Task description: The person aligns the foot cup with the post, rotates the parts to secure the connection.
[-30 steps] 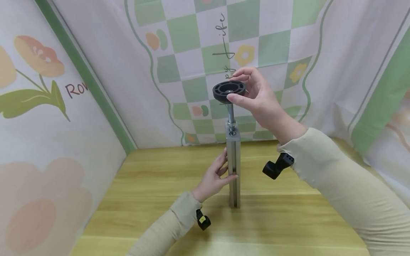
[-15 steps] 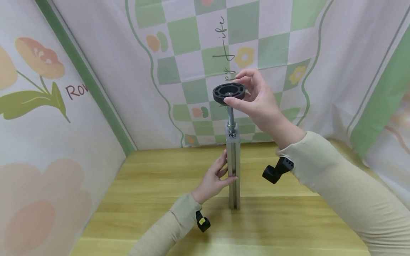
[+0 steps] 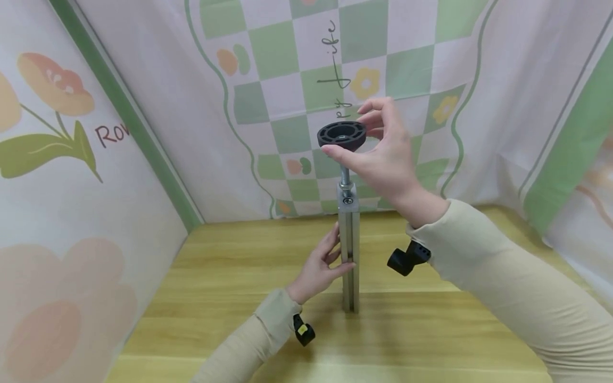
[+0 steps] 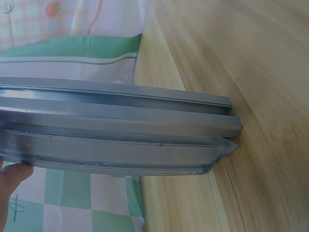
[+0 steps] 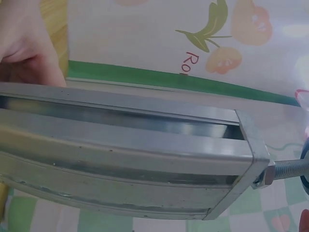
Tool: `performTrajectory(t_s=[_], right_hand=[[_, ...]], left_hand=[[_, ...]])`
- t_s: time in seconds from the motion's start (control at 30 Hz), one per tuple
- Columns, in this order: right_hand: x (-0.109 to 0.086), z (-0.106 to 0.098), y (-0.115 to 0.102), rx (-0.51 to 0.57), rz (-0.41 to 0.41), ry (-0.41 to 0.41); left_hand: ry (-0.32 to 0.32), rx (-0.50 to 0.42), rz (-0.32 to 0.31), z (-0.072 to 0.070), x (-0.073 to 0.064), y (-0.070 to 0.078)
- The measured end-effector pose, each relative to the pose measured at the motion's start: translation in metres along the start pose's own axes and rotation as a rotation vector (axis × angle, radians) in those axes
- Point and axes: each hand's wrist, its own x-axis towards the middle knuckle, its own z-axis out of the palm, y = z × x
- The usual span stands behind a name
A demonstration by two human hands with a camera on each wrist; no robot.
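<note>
A grey aluminium profile (image 3: 350,239) stands upright on the table, its slotted side facing me. My left hand (image 3: 313,270) holds it around the middle, thumb across the front; the fingers behind are partly hidden. From the end plate on top rises a threaded rod (image 3: 345,175) with a nut (image 3: 346,187). It carries a black round levelling foot (image 3: 353,142), flat face up. My right hand (image 3: 391,162) holds this foot by the rim, thumb along the front and curled fingers at the back right. The right wrist view shows the rod (image 5: 291,168) and nut (image 5: 269,173) close up.
The wood-grain table (image 3: 230,255) ends at a patterned curtain (image 3: 282,101) behind the profile. Another printed cloth wall (image 3: 96,213) stands at the left. Black wrist cameras (image 3: 407,259) hang from both sleeves.
The right thumb has slid left along the foot's front rim while the fingers have shifted right at the back. The left hand and the profile have stayed in place.
</note>
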Motion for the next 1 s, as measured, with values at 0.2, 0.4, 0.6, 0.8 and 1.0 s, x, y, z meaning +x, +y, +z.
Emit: performTrajectory(t_s=[0.2, 0.4, 0.6, 0.8, 1.0], right_hand=[[-0.002, 0.0, 0.003, 0.021, -0.053, 0.027], [0.002, -0.003, 0.012, 0.357, 0.028, -0.066], [0.009, -0.007, 0.021, 0.761, 0.158, -0.267], [0.015, -0.01, 0.027, 1.015, 0.195, -0.466], [0.016, -0.013, 0.032, 1.063, 0.211, -0.574]], left_hand=[[0.006, 0.001, -0.002, 0.0, 0.001, 0.003], [0.009, 0.0, -0.018, 0.001, 0.0, 0.004], [0.001, -0.002, -0.016, 0.001, -0.001, 0.003], [-0.003, 0.0, -0.005, 0.001, -0.001, 0.001], [-0.001, 0.002, -0.007, 0.001, 0.0, 0.002]])
